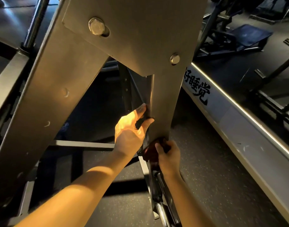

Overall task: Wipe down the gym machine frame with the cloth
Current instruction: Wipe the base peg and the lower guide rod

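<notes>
Cloth (151,150), dark and reddish, is bunched in the person's right hand (169,157), whose fingers curl tightly round it and press it against the lower end of the gym machine frame (140,46), where the right-hand leg narrows. Just below that hand a chrome bar (163,213) runs down along the leg toward the bottom edge of view. A little higher, the left hand (130,130) grips the same leg: the thumb lies across its front face and the fingers wrap round its inner edge, out of sight behind the metal. Both forearms reach up from below, the left one lit warm.

Above the hands the frame widens into a broad grey plate with two hexagonal bolts, a larger bolt (96,26) upper left and a smaller bolt (174,58) lower right. Speckled dark floor (206,177) lies beneath. To the right runs a pale ledge (238,136) painted with black characters, and beyond it stands a blue padded bench (248,35).
</notes>
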A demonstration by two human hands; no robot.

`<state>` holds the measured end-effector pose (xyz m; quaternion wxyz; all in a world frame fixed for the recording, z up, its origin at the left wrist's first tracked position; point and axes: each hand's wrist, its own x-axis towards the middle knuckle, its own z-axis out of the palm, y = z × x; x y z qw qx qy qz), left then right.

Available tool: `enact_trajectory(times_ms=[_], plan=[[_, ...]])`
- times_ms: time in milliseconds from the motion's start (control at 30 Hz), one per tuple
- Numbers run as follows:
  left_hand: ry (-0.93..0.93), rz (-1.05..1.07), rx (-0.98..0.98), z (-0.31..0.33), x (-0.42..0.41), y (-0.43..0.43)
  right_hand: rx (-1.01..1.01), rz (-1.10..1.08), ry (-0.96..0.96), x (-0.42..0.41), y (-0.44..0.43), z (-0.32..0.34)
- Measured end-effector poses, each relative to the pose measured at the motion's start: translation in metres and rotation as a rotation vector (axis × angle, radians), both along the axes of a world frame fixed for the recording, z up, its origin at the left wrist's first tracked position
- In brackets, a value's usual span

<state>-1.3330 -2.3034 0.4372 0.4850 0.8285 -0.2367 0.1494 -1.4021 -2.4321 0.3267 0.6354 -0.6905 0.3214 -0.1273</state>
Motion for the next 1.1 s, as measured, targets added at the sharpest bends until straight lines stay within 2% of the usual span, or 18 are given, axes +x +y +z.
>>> enact_trajectory(times_ms=[67, 200, 300, 367, 467, 533, 667, 733, 900, 1100], plan=[[-0.001, -0.003, 0.005, 0.0, 0.001, 0.001, -0.024, 0.029, 0.026, -0.004, -0.001, -0.011], [-0.011, 0.002, -0.002, 0.002, 0.002, 0.001, 0.042, 0.019, 0.219, -0.019, -0.011, -0.048], [-0.013, 0.001, -0.002, 0.003, 0.001, 0.0, 0.071, -0.094, 0.325, -0.026, -0.015, -0.065], [-0.013, 0.007, -0.013, 0.004, -0.001, -0.001, 0.181, -0.184, 0.423, -0.03, -0.013, -0.07], [0.002, 0.026, 0.001, 0.005, -0.001, -0.002, 0.451, -0.285, 0.355, -0.021, -0.008, -0.056], [0.024, 0.019, 0.006, 0.006, -0.002, 0.0, 0.531, -0.324, 0.268, -0.006, -0.004, -0.032], [0.039, 0.002, -0.027, 0.007, -0.003, 0.0, 0.469, -0.335, 0.109, 0.0, -0.002, 0.017], [0.03, 0.01, -0.022, 0.007, -0.003, 0.0, 0.445, -0.313, 0.091, -0.007, -0.004, 0.016], [0.014, 0.001, -0.018, 0.009, -0.003, 0.0, 0.408, -0.347, 0.292, -0.007, -0.009, -0.006], [-0.005, 0.013, -0.024, 0.01, -0.005, -0.001, 0.345, -0.284, 0.393, -0.005, -0.005, -0.002]])
